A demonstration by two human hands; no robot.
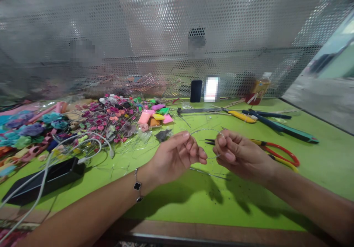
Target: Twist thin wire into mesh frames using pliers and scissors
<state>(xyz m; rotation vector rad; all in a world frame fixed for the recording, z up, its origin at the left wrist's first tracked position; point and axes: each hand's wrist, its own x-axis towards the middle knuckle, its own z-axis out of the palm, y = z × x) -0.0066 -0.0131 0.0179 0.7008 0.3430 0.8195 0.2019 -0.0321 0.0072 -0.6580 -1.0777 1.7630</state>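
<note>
My left hand and my right hand hover over the green tabletop, fingers curled. A thin silver wire arcs between them, pinched in both hands' fingertips. Just behind my right hand lie red-handled scissors, their dark tips pointing left. A small clump of dark grey material lies beyond my left hand. Loose wire pieces rest on the table below my hands. A beaded bracelet circles my left wrist.
Piles of fabric flowers and small pink blooms fill the left, beside coloured clay blocks. Pliers and green-handled cutters lie behind. A white cable, black case, phone and bottle stand around. Perforated metal mesh rises behind.
</note>
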